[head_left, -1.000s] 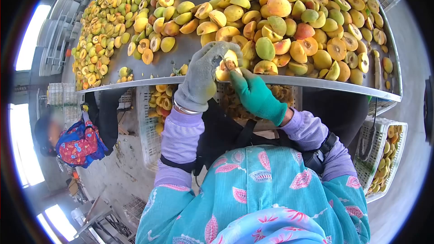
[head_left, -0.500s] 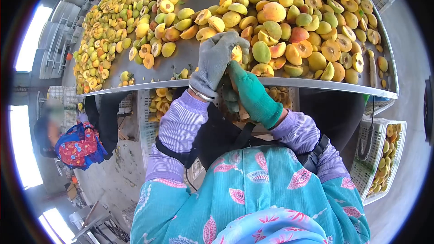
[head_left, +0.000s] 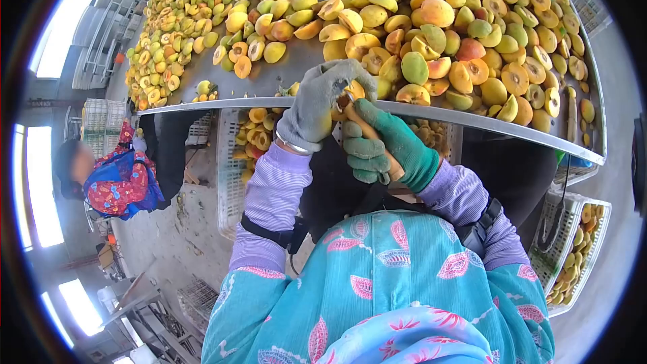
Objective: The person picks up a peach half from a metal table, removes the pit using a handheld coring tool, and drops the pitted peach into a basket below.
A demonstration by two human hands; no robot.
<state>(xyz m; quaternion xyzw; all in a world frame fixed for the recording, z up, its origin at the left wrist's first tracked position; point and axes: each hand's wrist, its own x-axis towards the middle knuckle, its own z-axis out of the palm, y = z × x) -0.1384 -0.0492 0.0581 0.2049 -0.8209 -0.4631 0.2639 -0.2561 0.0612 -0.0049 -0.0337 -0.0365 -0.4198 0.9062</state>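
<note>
My left hand [head_left: 315,101], in a grey glove, is closed around a yellow peach half [head_left: 354,89] just in front of the metal table edge. My right hand [head_left: 404,145], in a green glove, has its fingers wrapped round a tool with a wooden handle [head_left: 367,127]. The tool's upper end meets the dark centre of the peach half; I cannot make out its working tip. Behind both hands, many halved yellow peaches [head_left: 472,71] lie heaped on the table, several with brown hollows facing up.
The metal table's rim [head_left: 485,120] runs across in front of me. Below it stands a white crate [head_left: 229,162] with peach halves, and another crate [head_left: 563,249] is at the right. A person [head_left: 121,182] in a red patterned top is at the left.
My hands have come slightly lower and turned, so the wooden handle now shows in the right hand. The view has shifted a little; the other person's arm has moved.
</note>
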